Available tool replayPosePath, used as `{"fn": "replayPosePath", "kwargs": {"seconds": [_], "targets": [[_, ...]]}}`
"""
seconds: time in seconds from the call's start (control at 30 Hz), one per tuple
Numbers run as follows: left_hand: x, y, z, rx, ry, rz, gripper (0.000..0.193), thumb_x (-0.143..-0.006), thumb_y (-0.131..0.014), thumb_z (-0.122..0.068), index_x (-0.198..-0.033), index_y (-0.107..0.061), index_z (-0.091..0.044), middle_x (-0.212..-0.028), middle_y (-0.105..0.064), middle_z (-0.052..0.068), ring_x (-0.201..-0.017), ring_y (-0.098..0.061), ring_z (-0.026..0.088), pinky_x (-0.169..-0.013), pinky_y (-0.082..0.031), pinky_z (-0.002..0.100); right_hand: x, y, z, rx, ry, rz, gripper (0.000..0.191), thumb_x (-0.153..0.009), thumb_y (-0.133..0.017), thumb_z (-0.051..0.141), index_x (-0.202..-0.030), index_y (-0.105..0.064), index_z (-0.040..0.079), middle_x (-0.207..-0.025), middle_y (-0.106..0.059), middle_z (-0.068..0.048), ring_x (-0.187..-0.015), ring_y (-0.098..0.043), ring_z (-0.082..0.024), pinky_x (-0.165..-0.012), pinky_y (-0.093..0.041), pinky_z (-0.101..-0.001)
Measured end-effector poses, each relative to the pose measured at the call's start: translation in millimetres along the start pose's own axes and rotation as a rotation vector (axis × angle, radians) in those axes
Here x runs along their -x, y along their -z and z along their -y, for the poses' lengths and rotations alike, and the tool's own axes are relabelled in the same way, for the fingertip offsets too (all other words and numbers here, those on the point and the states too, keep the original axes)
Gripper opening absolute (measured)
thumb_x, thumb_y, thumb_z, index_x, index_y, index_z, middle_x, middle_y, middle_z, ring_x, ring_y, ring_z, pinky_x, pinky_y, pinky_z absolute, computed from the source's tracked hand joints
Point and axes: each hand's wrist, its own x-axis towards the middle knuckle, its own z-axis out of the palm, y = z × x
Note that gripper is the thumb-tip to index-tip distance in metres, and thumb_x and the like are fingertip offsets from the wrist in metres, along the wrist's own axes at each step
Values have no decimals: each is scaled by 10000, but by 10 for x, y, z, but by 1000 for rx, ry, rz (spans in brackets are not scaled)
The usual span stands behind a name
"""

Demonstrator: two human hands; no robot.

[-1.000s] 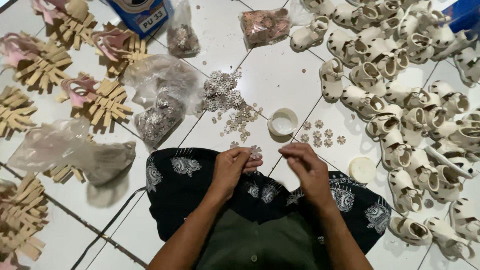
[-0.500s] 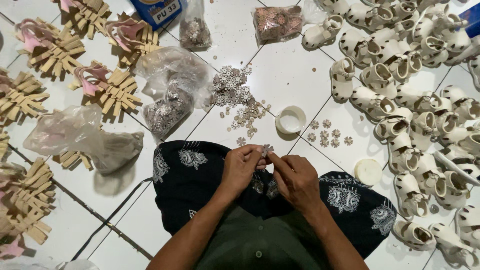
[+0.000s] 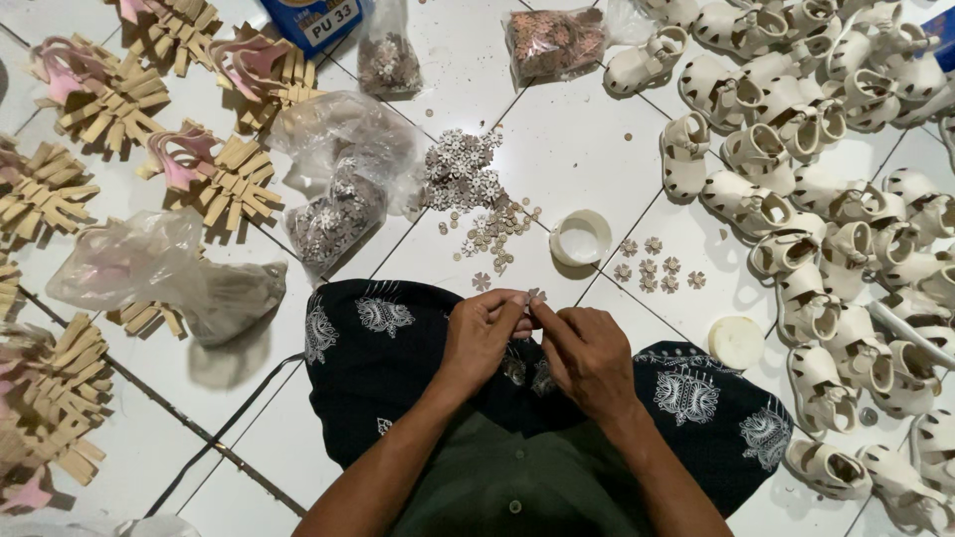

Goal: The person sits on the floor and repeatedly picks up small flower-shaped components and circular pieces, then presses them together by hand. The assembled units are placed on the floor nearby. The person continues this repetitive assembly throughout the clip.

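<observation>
White tiled floor [image 3: 587, 149] below me; at frame centre, my left hand [image 3: 477, 338] and right hand [image 3: 587, 358] pinch one small silvery flower-shaped ornament [image 3: 535, 295] over my lap. Best held steady, fingertips close together.

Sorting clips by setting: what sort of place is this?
Likely a small home shoe workshop: cream sandals heaped on the tiled floor, loose flower trims, and strap pieces laid out in rows.

A small silvery flower-shaped ornament [image 3: 535, 295] is pinched between the fingertips of the left hand [image 3: 484, 336] and right hand [image 3: 587, 355]. It is mostly hidden by the fingers; only a few petals peek out above the black patterned cloth [image 3: 388, 348] over the person's lap.
</observation>
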Motion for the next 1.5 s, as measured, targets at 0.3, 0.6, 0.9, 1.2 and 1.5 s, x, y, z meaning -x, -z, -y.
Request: {"fn": "replayPosePath", "kwargs": {"seconds": [0.3,0.6,0.9,1.2,1.5], "targets": [[-5,-9,34,2,-22,11,324,-1032,-614,-207,-1127,-729,81,-862,-763,116,-762,-721,124,-721,-614,265,-2,3,21,3,-13,-18,520,-810,-772,22,-1319,-672,57,-901,-652,-90,-799,-628,-237,-753,-507,-385],[97,-85,-142,-470,-123,-152,286,-1010,-612,-200,-1063,-766,36,-857,-804,123,-755,-787,159,-653,-594,269,-18,55,114,-84,37,-26,520,-786,-766,-8,-1297,-674,26,-867,-641,-89,-758,-611,-241,-702,-503,-384],[-97,58,262,111,107,-50,284,-1012,-589,-142,-1053,-686,122,-931,-760,163,-849,-796,244,-729,-655,309,163,188,349,-298,-59,-129,433,-774,-713,-87,-1189,-718,36,-780,-626,-63,-677,-595,-215,-611,-470,-361],[-125,123,473,88,125,-38,263,-999,-594,-133,-1051,-677,112,-947,-771,164,-867,-793,267,-720,-640,309,180,73,230,-260,-236,-170,380,-831,-684,-92,-1179,-736,50,-777,-643,-79,-671,-601,-202,-613,-489,-342],[-121,432,340,32,104,-137,304,-998,-588,-162,-1096,-686,109,-959,-765,187,-867,-796,279,-728,-652,322,14,-935,-459,-475,-578,-54,472,-947,-686,34,-1404,-565,22,-1145,-716,-159,-932,-725,-223,-748,-597,-292]]}}
